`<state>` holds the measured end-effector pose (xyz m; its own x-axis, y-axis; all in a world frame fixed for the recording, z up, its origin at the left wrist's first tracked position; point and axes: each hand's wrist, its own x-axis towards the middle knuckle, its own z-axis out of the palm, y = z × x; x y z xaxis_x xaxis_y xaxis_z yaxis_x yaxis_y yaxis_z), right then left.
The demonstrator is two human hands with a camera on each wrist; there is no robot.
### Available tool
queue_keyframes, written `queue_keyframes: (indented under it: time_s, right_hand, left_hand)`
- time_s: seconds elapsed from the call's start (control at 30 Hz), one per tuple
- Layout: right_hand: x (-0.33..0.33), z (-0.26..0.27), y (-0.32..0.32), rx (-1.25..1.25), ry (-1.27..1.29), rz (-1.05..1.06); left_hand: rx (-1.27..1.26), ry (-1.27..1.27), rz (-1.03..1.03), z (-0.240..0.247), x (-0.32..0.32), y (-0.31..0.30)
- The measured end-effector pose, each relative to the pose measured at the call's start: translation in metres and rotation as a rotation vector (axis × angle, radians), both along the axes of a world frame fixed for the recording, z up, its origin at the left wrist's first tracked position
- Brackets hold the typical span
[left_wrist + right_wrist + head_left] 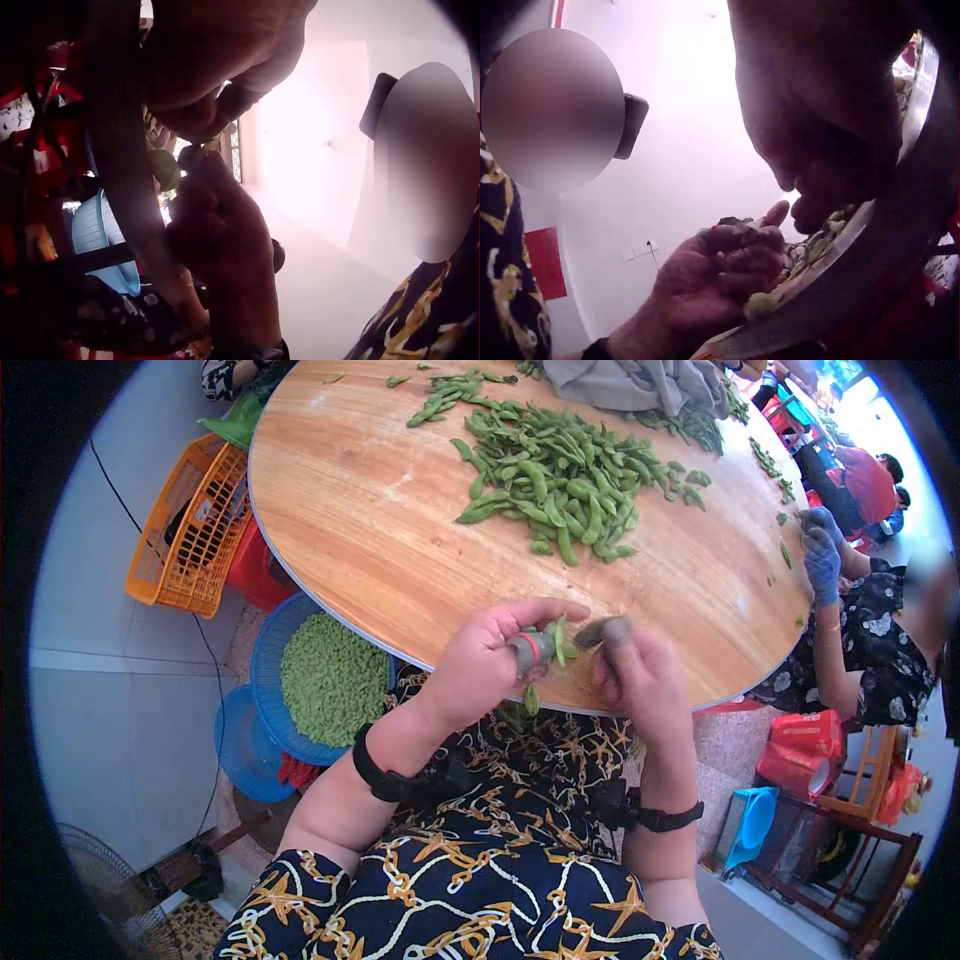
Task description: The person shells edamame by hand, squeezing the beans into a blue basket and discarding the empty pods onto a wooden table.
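Note:
At the near edge of the round wooden table, the left hand holds green pods between thumb and fingers, with a red band round a grey-covered finger. The right hand is just right of it, its fingers bent and its covered thumb or fingertip near the pods; whether it pinches anything cannot be told. In the right wrist view the left hand shows curled fingers and a green pod below them. A heap of pods lies farther up the table.
The wooden table fills the upper middle. Left of it stand a blue basket of shelled beans, another blue basket and an orange crate. At the right sits a person with gloved hands. Grey cloth lies at the far side.

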<state>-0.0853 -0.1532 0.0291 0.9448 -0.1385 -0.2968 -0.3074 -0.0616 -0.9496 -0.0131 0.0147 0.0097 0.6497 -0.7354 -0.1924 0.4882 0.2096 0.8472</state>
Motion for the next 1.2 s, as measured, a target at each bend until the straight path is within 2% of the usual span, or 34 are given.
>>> queue_keyframes:
  time_s: [0.03, 0.1, 0.13, 0.2, 0.3, 0.33, 0.4, 0.43, 0.5, 0.53, 0.6, 0.7, 0.83, 0.9, 0.93, 1.0, 1.03, 1.1, 1.13, 1.17, 1.2]
  right_hand:
    - [0.002, -0.001, -0.003, -0.068, -0.053, -0.106]
    - [0.004, 0.0, 0.001, -0.023, -0.067, -0.108]
    - [0.006, -0.001, 0.009, -0.105, -0.151, -0.053]
    - [0.007, 0.0, 0.012, -0.19, -0.236, 0.001]
    - [0.005, 0.001, 0.011, 0.019, -0.04, -0.067]
    - [0.005, 0.001, 0.011, 0.02, -0.04, -0.067]
    - [0.005, 0.001, 0.011, 0.333, -0.011, -0.088]
    - [0.005, 0.0, 0.011, 0.331, -0.011, -0.088]
    - [0.005, -0.004, 0.014, 0.625, -0.031, -0.108]
    - [0.006, -0.003, 0.017, 0.623, -0.032, -0.106]
    - [0.007, -0.003, 0.023, 0.122, -0.131, -0.146]
    - [0.008, 0.0, 0.028, 0.192, -0.208, -0.157]
    - [0.01, 0.005, 0.033, 0.264, -0.18, -0.144]
    - [0.012, 0.005, 0.033, 0.359, -0.182, -0.155]
    - [0.011, 0.006, 0.029, 0.355, -0.18, -0.152]
    - [0.011, 0.012, 0.016, 0.269, -0.065, 0.078]
    - [0.014, 0.015, 0.013, 0.264, -0.063, 0.078]
    - [0.025, 0.023, 0.008, -0.348, -0.178, 0.666]
    - [0.037, 0.032, 0.016, -0.739, -0.087, 0.579]
    - [0.051, 0.031, 0.021, -0.74, -0.086, 0.576]
    - [0.065, 0.03, 0.025, -1.005, -0.103, 0.44]
  left_hand:
    - [-0.001, 0.001, -0.001, 0.002, -0.001, -0.001]
    - [0.251, -0.598, 0.067, 0.007, -0.004, -0.002]
    - [0.25, -0.597, 0.063, 0.006, -0.005, -0.002]
    - [0.326, -0.859, 0.111, 0.005, -0.005, -0.003]
    - [0.289, -0.94, 0.172, 0.006, -0.004, 0.0]
    - [0.289, -0.94, 0.172, 0.003, -0.002, 0.0]
    - [0.113, -0.811, 0.135, -0.006, 0.003, 0.001]
    - [0.111, -0.811, 0.137, -0.006, 0.003, -0.001]
    - [0.03, -0.832, 0.235, -0.006, 0.002, -0.004]
    - [0.028, -0.833, 0.237, -0.003, 0.003, -0.002]
    - [0.21, -1.068, 0.168, 0.002, 0.004, 0.003]
    - [0.092, -0.941, 0.235, -0.004, 0.002, 0.001]
    - [-0.004, -0.868, 0.271, -0.008, 0.004, 0.004]
    - [-0.137, -0.179, 0.24, -0.01, 0.002, 0.009]
    - [-0.14, -0.177, 0.243, -0.01, 0.004, 0.011]
    - [-0.333, 0.09, 0.208, -0.013, 0.01, 0.019]
    - [-0.332, 0.082, 0.305, -0.008, 0.013, 0.028]
    - [-0.265, 0.037, 0.559, 0.006, 0.016, 0.053]
    - [-0.199, -0.001, 0.714, 0.008, 0.019, 0.068]
    - [-0.163, -0.094, 0.775, 0.005, 0.022, 0.086]
    - [-0.125, -0.191, 0.836, 0.003, 0.027, 0.108]
